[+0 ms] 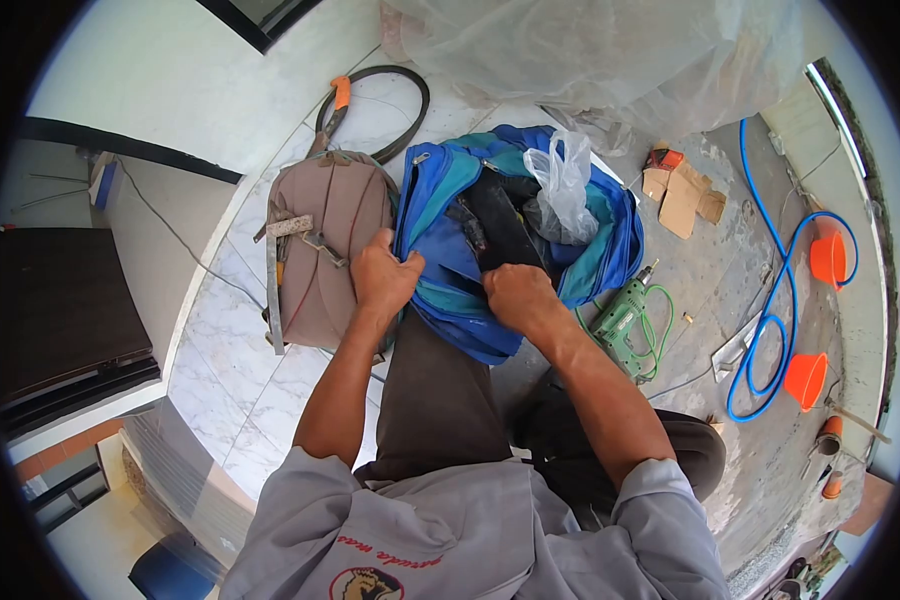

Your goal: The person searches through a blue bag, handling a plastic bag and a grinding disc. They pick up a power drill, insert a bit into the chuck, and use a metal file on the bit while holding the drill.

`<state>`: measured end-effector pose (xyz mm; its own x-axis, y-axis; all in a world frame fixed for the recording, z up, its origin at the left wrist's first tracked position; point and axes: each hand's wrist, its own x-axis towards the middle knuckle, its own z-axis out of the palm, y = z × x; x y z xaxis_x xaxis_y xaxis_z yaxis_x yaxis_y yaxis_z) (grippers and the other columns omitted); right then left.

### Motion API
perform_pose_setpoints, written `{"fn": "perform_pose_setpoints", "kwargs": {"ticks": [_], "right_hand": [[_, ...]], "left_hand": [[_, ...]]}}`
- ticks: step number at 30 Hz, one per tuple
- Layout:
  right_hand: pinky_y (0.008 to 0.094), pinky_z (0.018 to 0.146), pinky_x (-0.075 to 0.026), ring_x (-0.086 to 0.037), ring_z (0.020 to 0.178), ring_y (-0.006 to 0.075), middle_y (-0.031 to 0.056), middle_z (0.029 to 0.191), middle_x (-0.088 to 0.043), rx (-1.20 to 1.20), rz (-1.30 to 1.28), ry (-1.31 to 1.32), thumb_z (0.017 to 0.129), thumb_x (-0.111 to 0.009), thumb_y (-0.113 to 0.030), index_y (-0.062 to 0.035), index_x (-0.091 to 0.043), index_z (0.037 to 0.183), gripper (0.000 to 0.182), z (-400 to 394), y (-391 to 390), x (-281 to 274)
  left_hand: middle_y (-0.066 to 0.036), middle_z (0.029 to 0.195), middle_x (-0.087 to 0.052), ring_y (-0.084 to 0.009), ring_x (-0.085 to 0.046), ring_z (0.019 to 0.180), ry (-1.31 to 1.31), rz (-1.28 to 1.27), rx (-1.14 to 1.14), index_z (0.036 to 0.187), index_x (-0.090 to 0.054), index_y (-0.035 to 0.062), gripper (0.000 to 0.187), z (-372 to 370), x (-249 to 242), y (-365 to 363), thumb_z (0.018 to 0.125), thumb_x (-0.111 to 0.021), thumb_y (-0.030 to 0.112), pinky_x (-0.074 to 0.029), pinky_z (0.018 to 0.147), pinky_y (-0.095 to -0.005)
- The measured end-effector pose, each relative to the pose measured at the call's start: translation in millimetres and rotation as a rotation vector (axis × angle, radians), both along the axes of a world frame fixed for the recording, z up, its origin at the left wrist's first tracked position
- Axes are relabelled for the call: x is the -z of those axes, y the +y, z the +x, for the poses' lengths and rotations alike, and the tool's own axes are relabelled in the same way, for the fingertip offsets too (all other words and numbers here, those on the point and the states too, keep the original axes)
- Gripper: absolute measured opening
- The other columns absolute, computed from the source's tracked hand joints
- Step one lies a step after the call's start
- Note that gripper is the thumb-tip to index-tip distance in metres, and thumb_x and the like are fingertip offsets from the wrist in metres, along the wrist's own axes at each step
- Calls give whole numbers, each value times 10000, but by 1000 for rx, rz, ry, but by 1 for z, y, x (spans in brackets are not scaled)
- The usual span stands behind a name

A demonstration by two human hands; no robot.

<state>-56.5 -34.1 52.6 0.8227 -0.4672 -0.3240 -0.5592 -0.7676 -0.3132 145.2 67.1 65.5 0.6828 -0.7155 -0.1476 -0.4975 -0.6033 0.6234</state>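
Note:
A blue and teal bag [435,205] lies unzipped in front of me, its opening facing up. My left hand [385,272] is closed on the left edge of the bag's opening. Curled into a fist, my right hand [522,298] is at the near side of the opening, against a black item [505,220] inside; its fingertips are hidden, so what it grips cannot be made out. A clear plastic bag [565,190] sits in the right part of the opening. Beside my left hand stands a brown backpack [320,205] with a metal try square [274,285] on it.
Right of the bag lies a green power drill [622,325] with its cord. Further right are a blue hose [792,270], orange buckets [806,380] and a trowel [740,348]. Torn cardboard [688,198] and a plastic sheet [610,60] are at the back. A black coil [425,90] lies behind the backpack.

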Motion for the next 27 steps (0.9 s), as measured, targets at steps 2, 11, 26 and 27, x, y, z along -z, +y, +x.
{"fn": "perform_pose_setpoints", "kwargs": {"ticks": [2, 11, 26, 27], "right_hand": [[483, 696, -611, -771, 853, 321, 140, 908, -773, -52, 31, 60, 963, -523, -169, -94, -778, 920, 269, 1, 15, -7], [499, 751, -608, -764, 956, 317, 143, 993, -776, -42, 98, 248, 912, -585, -164, -78, -769, 1005, 223, -5, -6, -8], [488, 709, -612, -753, 775, 390, 207, 820, -743, 207, -64, -50, 978, -491, -147, 24, -708, 959, 277, 5, -31, 5], [491, 711, -612, -754, 778, 391, 207, 825, -744, 208, -67, -46, 978, -490, -148, 22, -709, 958, 278, 8, -31, 8]], "left_hand": [[-135, 592, -620, -245, -620, 519, 115, -76, -28, 859, -603, -13, 224, -6, 5, 0, 784, -741, 148, -483, 545, -408], [-57, 578, -578, -93, -499, 468, 262, -384, -44, 850, -599, 3, 144, -14, 15, 0, 806, -722, 63, -393, 467, -320], [-60, 750, -686, -46, -534, 571, 446, -480, -61, 910, -631, -24, 124, -11, 11, -9, 824, -715, 8, -400, 509, -254], [-62, 748, -688, -47, -537, 571, 446, -475, -51, 906, -629, -23, 123, -13, 8, -10, 824, -715, 10, -404, 511, -254]]}}
